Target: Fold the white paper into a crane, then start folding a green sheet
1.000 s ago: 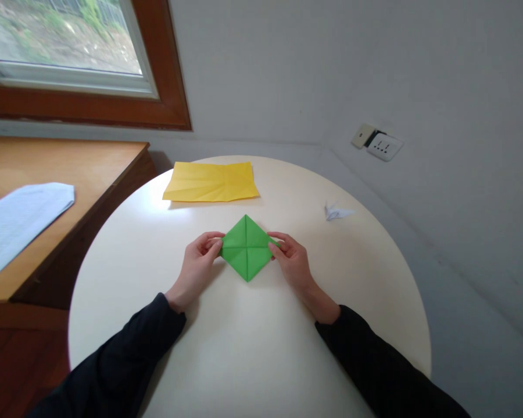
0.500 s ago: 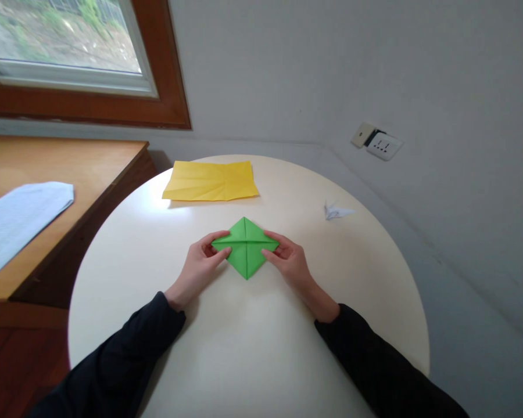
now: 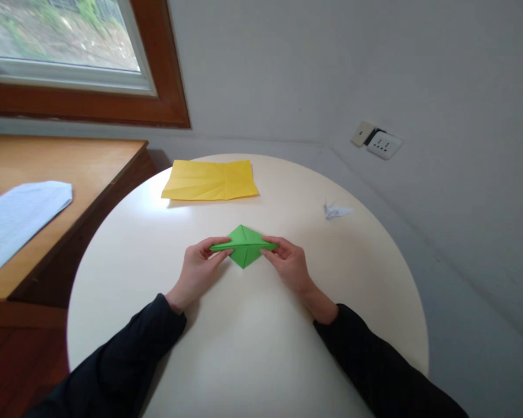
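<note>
A piece of green folded paper (image 3: 244,237) is held between both hands above the white round table (image 3: 253,348). Its shape is a diamond with a raised horizontal ridge across the middle and a vertical crease. My left hand (image 3: 201,262) pinches its left corner between thumb and fingers. On the opposite corner, my right hand (image 3: 291,264) has the same pinch. The paper's underside is hidden.
A creased yellow sheet (image 3: 211,180) lies at the table's far side. To the right rests a small white paper crane (image 3: 336,211). A wooden desk (image 3: 91,159) with a white sheet (image 3: 26,217) stands left. A wall socket (image 3: 384,144) is beyond.
The green paper's diamond has gone from nearly flat to bent along its middle, its top and bottom points drawing closer. Both hands still hold the side corners.
</note>
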`<state>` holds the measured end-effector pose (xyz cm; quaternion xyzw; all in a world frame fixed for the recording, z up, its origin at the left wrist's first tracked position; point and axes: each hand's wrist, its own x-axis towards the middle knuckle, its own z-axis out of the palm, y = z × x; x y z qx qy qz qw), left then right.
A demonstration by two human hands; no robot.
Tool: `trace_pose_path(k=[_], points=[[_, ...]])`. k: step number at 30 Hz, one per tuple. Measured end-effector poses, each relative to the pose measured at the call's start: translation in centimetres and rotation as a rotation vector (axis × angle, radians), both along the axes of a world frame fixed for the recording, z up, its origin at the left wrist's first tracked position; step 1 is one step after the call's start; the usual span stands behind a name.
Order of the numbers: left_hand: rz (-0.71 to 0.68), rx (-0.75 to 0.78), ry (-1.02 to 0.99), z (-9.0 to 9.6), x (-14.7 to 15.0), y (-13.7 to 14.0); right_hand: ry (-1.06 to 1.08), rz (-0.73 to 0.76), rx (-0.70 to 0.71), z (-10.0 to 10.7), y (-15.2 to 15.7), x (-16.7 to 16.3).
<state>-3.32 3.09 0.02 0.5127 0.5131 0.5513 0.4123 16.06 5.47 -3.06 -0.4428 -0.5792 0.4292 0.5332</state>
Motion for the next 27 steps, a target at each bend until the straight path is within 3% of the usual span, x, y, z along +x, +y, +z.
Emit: trace_pose_path(k=[21, 27], points=[[0.123, 0.152, 0.115, 0.9, -0.1, -0.5, -0.200, -0.059, 0.157, 1.8, -1.3, -0.3], [0.019, -0.017, -0.033, 1.5, 0.2, -0.5, -0.263, -0.096, 0.268, 1.6, -1.6, -0.3]])
